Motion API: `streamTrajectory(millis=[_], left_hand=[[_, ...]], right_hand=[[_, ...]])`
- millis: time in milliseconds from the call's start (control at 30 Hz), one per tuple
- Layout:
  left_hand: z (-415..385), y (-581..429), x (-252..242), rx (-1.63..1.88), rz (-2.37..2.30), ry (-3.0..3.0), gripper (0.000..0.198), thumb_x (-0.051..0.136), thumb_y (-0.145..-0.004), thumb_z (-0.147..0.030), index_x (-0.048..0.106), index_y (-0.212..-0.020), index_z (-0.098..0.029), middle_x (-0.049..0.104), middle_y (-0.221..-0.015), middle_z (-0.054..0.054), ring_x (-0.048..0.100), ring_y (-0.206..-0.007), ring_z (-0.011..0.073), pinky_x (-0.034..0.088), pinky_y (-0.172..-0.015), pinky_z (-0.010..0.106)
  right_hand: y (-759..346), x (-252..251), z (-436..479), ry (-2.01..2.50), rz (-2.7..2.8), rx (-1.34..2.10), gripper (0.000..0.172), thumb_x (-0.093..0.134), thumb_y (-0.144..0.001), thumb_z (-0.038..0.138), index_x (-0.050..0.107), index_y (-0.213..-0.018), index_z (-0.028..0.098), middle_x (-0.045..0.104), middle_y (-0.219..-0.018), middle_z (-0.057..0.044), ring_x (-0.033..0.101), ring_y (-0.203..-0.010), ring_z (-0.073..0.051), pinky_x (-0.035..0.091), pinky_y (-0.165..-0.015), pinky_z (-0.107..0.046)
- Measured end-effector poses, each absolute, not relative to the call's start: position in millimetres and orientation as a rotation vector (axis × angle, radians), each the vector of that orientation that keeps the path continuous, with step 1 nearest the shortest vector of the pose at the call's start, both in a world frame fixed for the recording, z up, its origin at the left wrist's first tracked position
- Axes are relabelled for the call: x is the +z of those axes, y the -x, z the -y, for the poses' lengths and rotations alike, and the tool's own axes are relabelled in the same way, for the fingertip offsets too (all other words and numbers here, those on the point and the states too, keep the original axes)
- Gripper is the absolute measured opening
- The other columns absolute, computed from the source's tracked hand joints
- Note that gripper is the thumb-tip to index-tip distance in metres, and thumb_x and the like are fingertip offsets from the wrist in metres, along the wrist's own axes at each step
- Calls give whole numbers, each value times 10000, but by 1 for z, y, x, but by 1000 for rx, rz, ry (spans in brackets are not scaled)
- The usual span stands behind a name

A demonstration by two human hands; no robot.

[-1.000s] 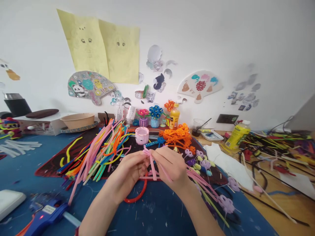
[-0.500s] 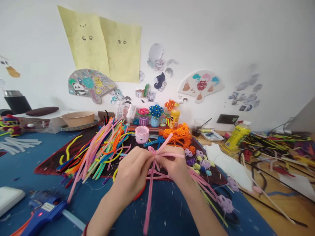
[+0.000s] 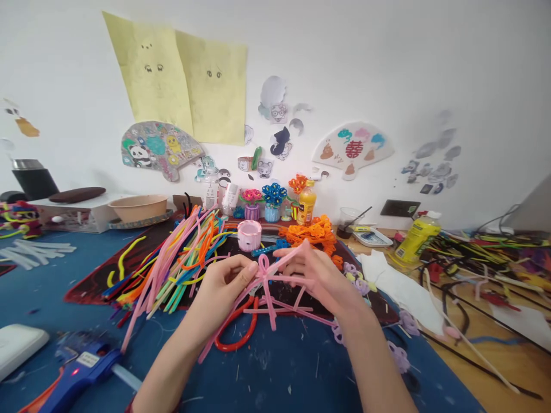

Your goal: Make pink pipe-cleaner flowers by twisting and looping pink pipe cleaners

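Several strands and one small loop of pink pipe cleaners [image 3: 264,265] meet at a knot in front of me. Thumb and forefinger of my left hand [image 3: 226,289] pinch this piece beside the loop. My right hand [image 3: 333,281] has its fingers closed around a strand's end at the upper right, slightly blurred. One long pink strand trails down past the left wrist. Below the piece lie scissors with red handles [image 3: 236,347], partly hidden by the left hand, and loose pink pipe cleaners [image 3: 282,310].
A bundle of coloured pipe cleaners [image 3: 161,269] lies left, near a blue glue gun [image 3: 92,361] with a lit red light. Behind my hands stand a pink pot [image 3: 249,236] and orange pipe-cleaner flowers [image 3: 316,232]. Purple flowers [image 3: 399,357] and white paper [image 3: 402,292] lie right.
My hands have moved apart, the right one shifting rightward from the knot to a strand's end. The pink piece has turned and sits slightly lower, and the red scissor handles show more.
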State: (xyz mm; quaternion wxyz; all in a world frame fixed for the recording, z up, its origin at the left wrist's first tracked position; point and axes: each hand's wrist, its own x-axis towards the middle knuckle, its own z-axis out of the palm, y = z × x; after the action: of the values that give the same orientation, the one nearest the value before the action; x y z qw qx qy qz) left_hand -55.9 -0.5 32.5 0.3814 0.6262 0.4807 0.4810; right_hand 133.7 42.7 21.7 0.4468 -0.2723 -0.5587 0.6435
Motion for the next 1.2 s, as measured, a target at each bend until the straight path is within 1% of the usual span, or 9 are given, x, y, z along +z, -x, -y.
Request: streamTrajectory(millis=[233,433,500,567,667,733,867,1033,1200], left_hand=[[0,63,34,1224,-1227,-1697,357,523,-850,-433,549,-643,-144,460,-611,-26,378,-572,101,299,-512,204],[-4,59,29,1141,-1355,-1897,376,475,-885,-432,595,-667,-149,531,-607,-15,454,-568,117,333,-514,214],[-5,59,26,1132,-1402,-1992,376,450,-907,-413,612,-687,-155,565,-612,-10,485,-563,124,350,-513,219],[-4,60,26,1318,-1555,-2111,311,472,-911,-362,618,-728,-158,604,-647,0,514,-578,132,374,-536,231],[4,61,27,1937,-1809,-2379,101,594,-851,-222,609,-781,-151,661,-744,40,561,-679,166,412,-657,280],[10,59,26,2108,-1606,-2731,58,643,-792,-111,601,-791,-150,663,-689,29,560,-650,162,409,-647,282],[14,47,19,1600,-1309,-3281,55,637,-806,-132,630,-858,-149,659,-629,1,548,-556,152,369,-568,291],[4,39,12,1556,-1731,-2627,205,491,-915,-269,645,-829,-163,710,-761,48,636,-696,186,431,-625,286],[2,41,18,1243,-1563,-2100,260,474,-891,-325,644,-757,-179,652,-638,5,557,-556,138,397,-516,230]], right_hand=[[-132,25,-33,397,1686,1852,849,690,-542,729,647,-1166,155,672,-832,-74,636,-717,-179,495,-656,-275],[-117,19,-35,690,1640,1681,368,793,-663,431,711,-861,132,625,-678,-5,550,-593,-105,448,-587,-230],[-113,17,-35,731,1627,1590,292,802,-662,383,709,-762,124,604,-636,8,515,-571,-94,412,-552,-217],[-110,17,-36,747,1611,1483,259,798,-669,363,709,-709,123,605,-615,5,510,-565,-98,396,-541,-222],[-110,17,-39,768,1527,1347,263,763,-710,380,706,-644,132,622,-585,-9,521,-547,-113,394,-536,-242],[-110,16,-43,781,1436,1321,281,754,-716,399,707,-620,138,628,-578,-15,516,-539,-114,381,-519,-243],[-111,11,-49,734,1222,1335,227,794,-677,371,727,-658,155,616,-610,2,509,-589,-104,376,-543,-230],[-112,11,-48,646,1187,1437,236,778,-709,362,724,-677,135,637,-635,-21,556,-602,-115,406,-552,-237],[-112,16,-45,697,1185,1484,253,804,-673,341,730,-714,103,675,-635,-55,608,-587,-135,435,-517,-232]])
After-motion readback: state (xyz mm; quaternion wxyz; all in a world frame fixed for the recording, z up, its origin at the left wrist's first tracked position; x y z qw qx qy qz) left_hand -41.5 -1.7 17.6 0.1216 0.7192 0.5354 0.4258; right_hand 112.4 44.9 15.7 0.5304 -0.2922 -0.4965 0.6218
